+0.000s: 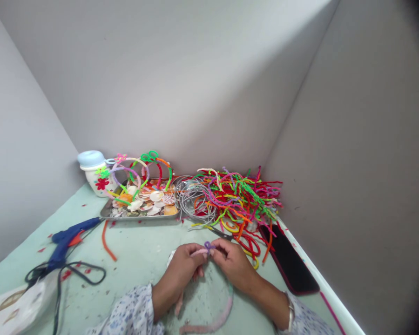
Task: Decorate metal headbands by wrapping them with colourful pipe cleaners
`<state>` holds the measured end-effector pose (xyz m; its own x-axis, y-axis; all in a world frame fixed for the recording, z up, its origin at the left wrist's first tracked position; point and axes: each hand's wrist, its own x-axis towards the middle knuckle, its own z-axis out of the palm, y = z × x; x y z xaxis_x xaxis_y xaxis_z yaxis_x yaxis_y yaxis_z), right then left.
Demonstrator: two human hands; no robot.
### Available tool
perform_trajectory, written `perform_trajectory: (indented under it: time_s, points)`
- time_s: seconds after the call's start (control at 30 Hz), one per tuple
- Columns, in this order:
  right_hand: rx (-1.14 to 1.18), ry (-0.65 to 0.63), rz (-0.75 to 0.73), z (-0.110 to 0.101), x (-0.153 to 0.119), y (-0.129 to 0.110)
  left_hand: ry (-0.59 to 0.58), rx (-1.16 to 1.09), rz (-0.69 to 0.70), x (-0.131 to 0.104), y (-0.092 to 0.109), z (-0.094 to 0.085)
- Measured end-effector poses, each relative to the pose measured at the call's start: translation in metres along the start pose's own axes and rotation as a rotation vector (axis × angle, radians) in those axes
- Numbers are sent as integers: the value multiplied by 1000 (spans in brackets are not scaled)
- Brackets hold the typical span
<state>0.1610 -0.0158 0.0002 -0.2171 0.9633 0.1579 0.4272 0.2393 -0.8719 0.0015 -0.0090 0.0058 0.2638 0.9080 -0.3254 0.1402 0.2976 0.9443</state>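
Note:
My left hand point(183, 270) is closed in a pinch on a fuzzy pink and purple pipe cleaner. Opposite it, the fingertips of my right hand point(234, 264) are pressed on the small purple pipe cleaner loops point(208, 245) at the same spot. Below my hands curves a headband point(226, 312) wrapped in pale pink, mauve and green fuzz; my hands hide part of it, so I cannot tell whether the loops are joined to it. Scissors with red handles point(249, 244) lie just beyond my right hand.
Behind lie a metal tray point(139, 217) of shells with finished headbands, grey wire coils point(195, 200) and a heap of coloured pipe cleaners point(240, 193). A blue glue gun point(64, 239) with its cord is left, a phone point(293, 263) right, and a lidded white jar point(97, 174) back left.

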Motion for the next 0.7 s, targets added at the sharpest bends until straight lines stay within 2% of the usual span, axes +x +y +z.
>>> perform_trajectory:
  time_s: [0.43, 0.7]
  points:
    - [-53, -24, 4, 0, 2, 4, 1, 34, 22, 2, -7, 1]
    - [-181, -19, -84, 0, 1, 5, -2, 61, 4, -1, -1, 2]
